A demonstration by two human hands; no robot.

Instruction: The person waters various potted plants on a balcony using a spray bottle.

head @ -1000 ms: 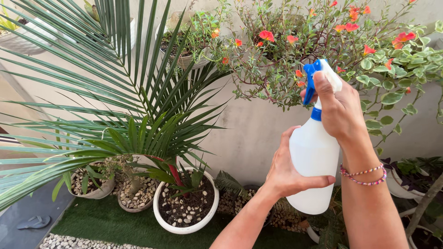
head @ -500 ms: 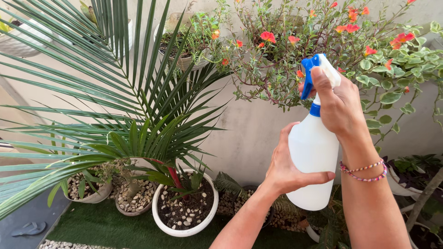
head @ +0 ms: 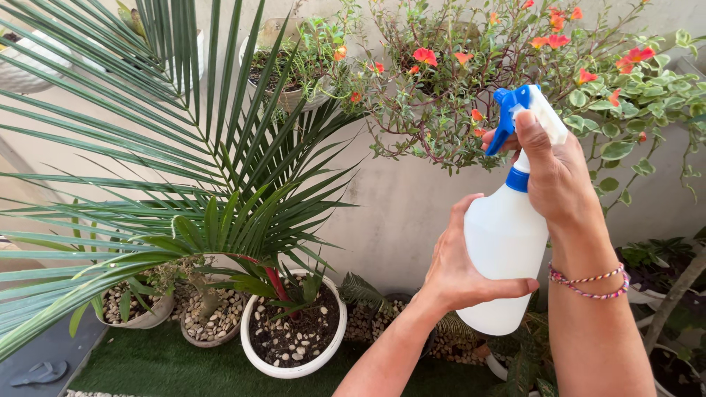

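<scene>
A white spray bottle with a blue and white trigger head is held up in front of me. My left hand wraps round the bottle's body from the left. My right hand grips the neck and head, fingers on the trigger, with a beaded bracelet on its wrist. The nozzle points left toward a flowering plant with orange-red blooms spilling over a ledge.
A large palm fans out at left above a white pot filled with soil and pebbles. Smaller pebble-topped pots stand on green turf beside it. A grey wall runs behind. More potted plants sit at right.
The bottle's head and my right hand have shifted slightly right and tilted. The view has moved a little; my left hand keeps its hold on the body.
</scene>
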